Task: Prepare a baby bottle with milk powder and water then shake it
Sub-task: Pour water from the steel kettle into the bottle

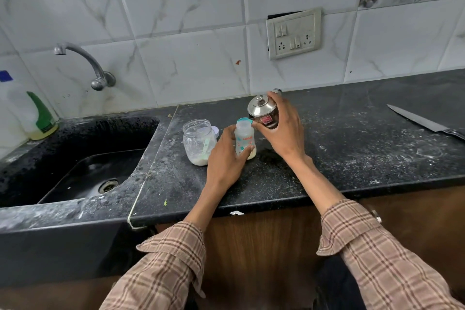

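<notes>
Baby bottle (245,139) gripped by left hand (225,158); steel jug (263,113), gripped by right hand (284,128), is tilted at 1 o'clock: narrow mouth risks water being spilled on the table (352,146).

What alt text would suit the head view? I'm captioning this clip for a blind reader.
A person's right hand tilts a small lidded steel pot against the open mouth of a baby bottle, which the left hand grips upright on a black counter. A clear jar holding powder and a scoop stands left of the bottle, beside the sink.
</notes>
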